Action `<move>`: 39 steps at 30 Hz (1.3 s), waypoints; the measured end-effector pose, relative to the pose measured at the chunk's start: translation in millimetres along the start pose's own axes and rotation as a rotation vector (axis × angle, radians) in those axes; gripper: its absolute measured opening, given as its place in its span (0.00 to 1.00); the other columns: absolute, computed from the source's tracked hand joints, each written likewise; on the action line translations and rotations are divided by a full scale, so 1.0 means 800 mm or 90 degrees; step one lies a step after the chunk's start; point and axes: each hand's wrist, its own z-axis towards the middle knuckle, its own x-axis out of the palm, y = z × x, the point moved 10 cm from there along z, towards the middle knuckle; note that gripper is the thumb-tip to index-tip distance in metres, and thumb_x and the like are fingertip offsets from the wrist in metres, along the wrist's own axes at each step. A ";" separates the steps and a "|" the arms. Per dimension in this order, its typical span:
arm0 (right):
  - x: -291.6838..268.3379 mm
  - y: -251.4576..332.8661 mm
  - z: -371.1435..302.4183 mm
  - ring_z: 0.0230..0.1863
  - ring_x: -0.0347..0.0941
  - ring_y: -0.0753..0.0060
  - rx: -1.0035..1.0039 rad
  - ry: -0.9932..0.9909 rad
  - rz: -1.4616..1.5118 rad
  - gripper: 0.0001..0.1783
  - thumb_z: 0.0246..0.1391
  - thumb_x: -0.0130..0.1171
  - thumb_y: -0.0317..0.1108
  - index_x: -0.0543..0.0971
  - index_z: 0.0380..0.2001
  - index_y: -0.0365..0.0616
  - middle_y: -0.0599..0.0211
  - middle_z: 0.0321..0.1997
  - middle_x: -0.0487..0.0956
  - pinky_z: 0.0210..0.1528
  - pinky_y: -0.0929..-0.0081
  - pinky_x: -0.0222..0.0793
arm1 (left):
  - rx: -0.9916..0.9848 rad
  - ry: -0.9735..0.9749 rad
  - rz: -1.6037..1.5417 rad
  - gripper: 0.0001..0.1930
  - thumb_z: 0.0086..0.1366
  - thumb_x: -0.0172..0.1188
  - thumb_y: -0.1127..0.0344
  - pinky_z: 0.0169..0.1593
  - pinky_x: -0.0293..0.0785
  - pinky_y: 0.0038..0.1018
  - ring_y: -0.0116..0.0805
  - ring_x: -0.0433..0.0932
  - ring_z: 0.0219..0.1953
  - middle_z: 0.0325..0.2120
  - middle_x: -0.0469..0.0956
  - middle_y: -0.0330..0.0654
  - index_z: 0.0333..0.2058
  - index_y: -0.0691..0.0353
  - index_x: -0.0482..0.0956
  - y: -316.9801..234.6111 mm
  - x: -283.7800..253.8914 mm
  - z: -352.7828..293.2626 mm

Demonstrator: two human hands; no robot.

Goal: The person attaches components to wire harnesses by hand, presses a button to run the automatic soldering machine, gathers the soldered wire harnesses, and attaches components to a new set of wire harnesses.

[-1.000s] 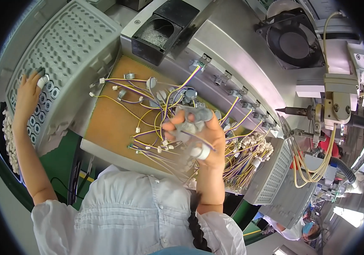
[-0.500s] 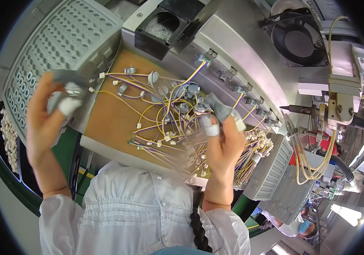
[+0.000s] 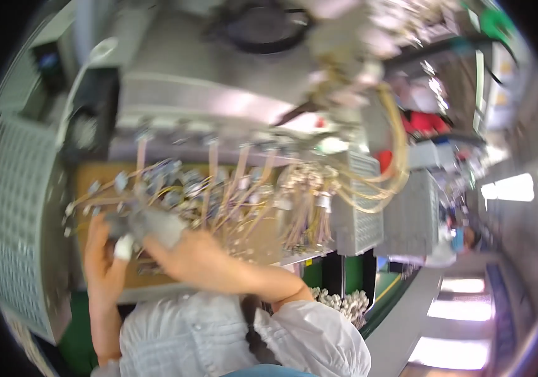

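My left hand (image 3: 106,261) is over the near left part of a brown work mat (image 3: 102,179). Its fingers curl in, with grey covering on the index finger and white on the thumb; what they pinch is hidden. From the right, my right hand (image 3: 181,248) reaches across so that its grey-covered fingertips meet the left hand's. Those fingertips are smeared by motion. Beyond both hands lies a tangle of wired small round metal parts (image 3: 171,188) with yellow and purple leads and white plugs.
A grey tray with rows of holes (image 3: 20,213) stands at left. Metal clips along a machine ledge (image 3: 212,138) hold hanging wires. A wire bundle (image 3: 310,213) lies at right, before another grey tray (image 3: 364,217). A pointed tool (image 3: 297,113) juts above the ledge.
My view has swung, and the picture is blurred. My right hand has moved left across the mat to meet my left hand, which was raised near the left tray with a small silver part.
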 end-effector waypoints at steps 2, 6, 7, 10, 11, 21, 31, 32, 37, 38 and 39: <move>-0.003 0.000 -0.006 0.26 0.76 0.54 0.002 -0.017 0.016 0.22 0.45 0.56 0.30 0.70 0.46 0.36 0.54 0.24 0.74 0.24 0.62 0.72 | 0.197 -0.023 0.187 0.13 0.58 0.59 0.78 0.52 0.67 0.28 0.38 0.70 0.49 0.50 0.67 0.49 0.42 0.72 0.72 -0.043 0.005 -0.007; 0.010 -0.017 -0.015 0.36 0.75 0.46 0.051 0.076 0.121 0.20 0.43 0.56 0.26 0.70 0.43 0.35 0.50 0.34 0.74 0.33 0.59 0.72 | 0.232 0.003 0.344 0.11 0.51 0.61 0.77 0.39 0.68 0.32 0.45 0.70 0.36 0.36 0.67 0.47 0.34 0.67 0.73 -0.065 0.021 -0.018; 0.000 -0.017 -0.012 0.36 0.75 0.46 0.039 0.043 0.134 0.19 0.43 0.56 0.26 0.70 0.42 0.37 0.51 0.33 0.74 0.34 0.58 0.72 | 0.299 0.013 0.364 0.11 0.51 0.61 0.77 0.39 0.68 0.31 0.45 0.70 0.37 0.36 0.67 0.47 0.35 0.67 0.73 -0.081 0.028 -0.026; -0.008 -0.025 -0.005 0.34 0.74 0.46 0.044 0.062 0.196 0.13 0.48 0.55 0.27 0.71 0.40 0.38 0.53 0.32 0.73 0.33 0.56 0.70 | 0.325 0.025 0.391 0.11 0.53 0.61 0.76 0.42 0.68 0.30 0.43 0.71 0.38 0.39 0.67 0.47 0.37 0.67 0.74 -0.102 0.035 -0.027; -0.017 -0.028 0.000 0.34 0.74 0.46 0.049 0.029 0.240 0.13 0.51 0.55 0.28 0.70 0.40 0.38 0.54 0.32 0.73 0.33 0.56 0.70 | 0.365 0.012 0.319 0.12 0.53 0.61 0.76 0.43 0.68 0.30 0.41 0.71 0.39 0.40 0.67 0.46 0.38 0.67 0.73 -0.116 0.033 -0.030; -0.011 -0.052 0.006 0.20 0.69 0.79 0.181 0.000 0.476 0.12 0.53 0.64 0.39 0.80 0.30 0.40 0.64 0.19 0.74 0.23 0.77 0.64 | 0.305 0.113 0.082 0.19 0.56 0.62 0.75 0.47 0.71 0.29 0.36 0.73 0.45 0.45 0.70 0.45 0.48 0.65 0.74 -0.076 0.027 -0.028; 0.003 -0.049 0.001 0.18 0.64 0.81 0.208 0.054 0.595 0.14 0.48 0.68 0.41 0.80 0.27 0.41 0.68 0.17 0.74 0.21 0.79 0.60 | 0.300 0.110 0.001 0.20 0.52 0.66 0.75 0.38 0.74 0.27 0.32 0.77 0.36 0.39 0.76 0.45 0.45 0.68 0.74 -0.089 0.030 -0.024; 0.004 -0.049 0.001 0.17 0.63 0.80 0.205 0.060 0.579 0.14 0.48 0.69 0.41 0.80 0.27 0.41 0.68 0.17 0.73 0.20 0.78 0.60 | 0.275 0.128 -0.009 0.20 0.52 0.66 0.76 0.38 0.74 0.27 0.32 0.77 0.35 0.38 0.76 0.45 0.45 0.68 0.74 -0.085 0.032 -0.023; 0.008 -0.047 0.002 0.16 0.62 0.77 0.183 0.079 0.536 0.15 0.47 0.69 0.42 0.79 0.25 0.41 0.67 0.16 0.72 0.19 0.77 0.59 | 0.247 0.133 0.044 0.18 0.48 0.66 0.77 0.37 0.73 0.27 0.35 0.78 0.35 0.36 0.76 0.46 0.41 0.68 0.77 -0.082 0.022 -0.021; 0.012 -0.049 0.001 0.16 0.61 0.77 0.203 0.091 0.542 0.15 0.47 0.69 0.42 0.78 0.25 0.41 0.67 0.16 0.72 0.19 0.77 0.59 | 0.281 0.133 0.055 0.18 0.47 0.65 0.78 0.37 0.73 0.28 0.35 0.78 0.35 0.36 0.76 0.46 0.40 0.67 0.77 -0.089 0.020 -0.023; 0.015 -0.049 0.000 0.16 0.61 0.76 0.217 0.098 0.549 0.15 0.47 0.69 0.41 0.78 0.25 0.41 0.67 0.16 0.72 0.19 0.77 0.60 | 0.303 0.126 0.066 0.18 0.47 0.65 0.78 0.36 0.74 0.29 0.36 0.78 0.35 0.36 0.76 0.46 0.40 0.67 0.78 -0.092 0.018 -0.024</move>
